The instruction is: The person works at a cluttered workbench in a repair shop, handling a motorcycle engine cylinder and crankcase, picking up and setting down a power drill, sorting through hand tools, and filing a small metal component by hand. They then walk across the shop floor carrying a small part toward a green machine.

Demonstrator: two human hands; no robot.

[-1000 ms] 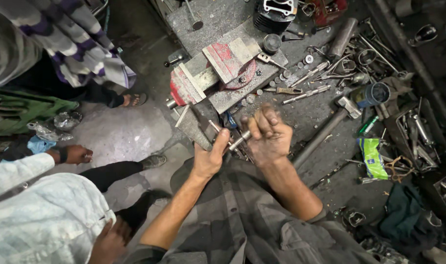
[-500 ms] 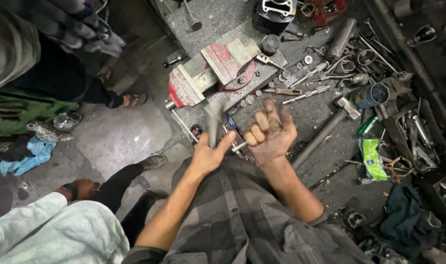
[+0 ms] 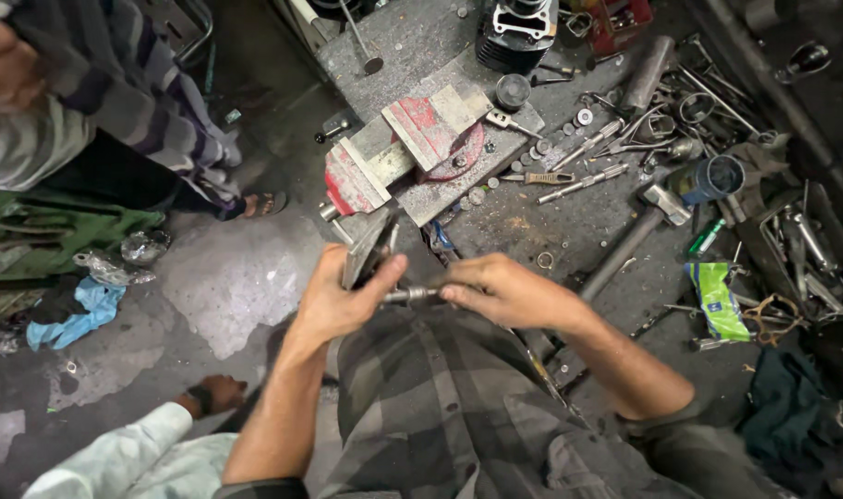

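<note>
Overhead view of a workshop floor. The left hand (image 3: 343, 296) grips a flat grey metal part (image 3: 366, 248), fingers wrapped around it and thumb pressed on its near edge. The right hand (image 3: 504, 291) pinches a short metal rod (image 3: 410, 296) between thumb and curled fingertips; the rod spans the gap between both hands, just near of a red bench vise (image 3: 407, 148). A hammer (image 3: 638, 231) lies to the right among scattered tools, and an engine cylinder (image 3: 518, 28) stands at the far edge.
</note>
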